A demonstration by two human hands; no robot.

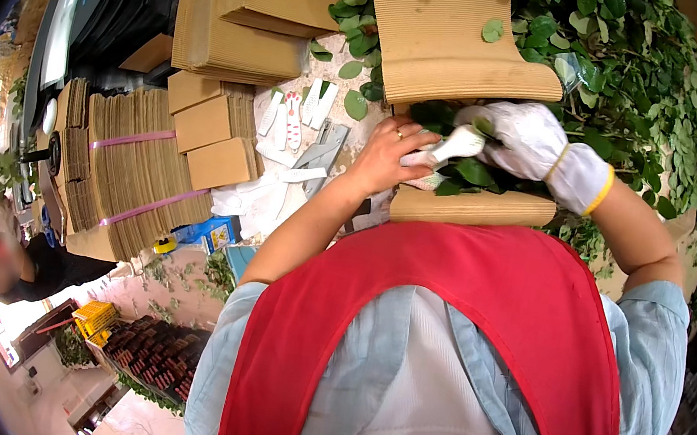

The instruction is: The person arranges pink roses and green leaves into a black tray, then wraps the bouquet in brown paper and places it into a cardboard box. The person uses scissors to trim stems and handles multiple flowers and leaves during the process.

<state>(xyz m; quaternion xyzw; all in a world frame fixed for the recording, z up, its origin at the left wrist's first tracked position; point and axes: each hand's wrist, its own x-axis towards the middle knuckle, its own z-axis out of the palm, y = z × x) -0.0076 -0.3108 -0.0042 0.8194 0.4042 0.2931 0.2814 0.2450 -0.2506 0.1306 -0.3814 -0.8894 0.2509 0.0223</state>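
Note:
Bare and wearing a ring, my left hand (393, 152) presses its fingers on a white wrap or strip around the stem end of a leafy bundle. My right hand (520, 141), in a white glove with a yellow cuff edge, closes on the stems and leaves (476, 172) beside the white piece (464, 143). Part of its fingers is hidden by leaves. The bundle lies between a curved sheet of corrugated cardboard (450, 46) above it and a folded cardboard edge (475, 209) close to the red apron.
Leafy branches (629, 89) pile up at the upper right. At left stand strapped flat cardboard stacks (137, 170), larger corrugated sheets (239, 48), white labels (281, 126), a grey metal tool (324, 148) and a blue packet (208, 232). Another person (52, 264) is at the far left.

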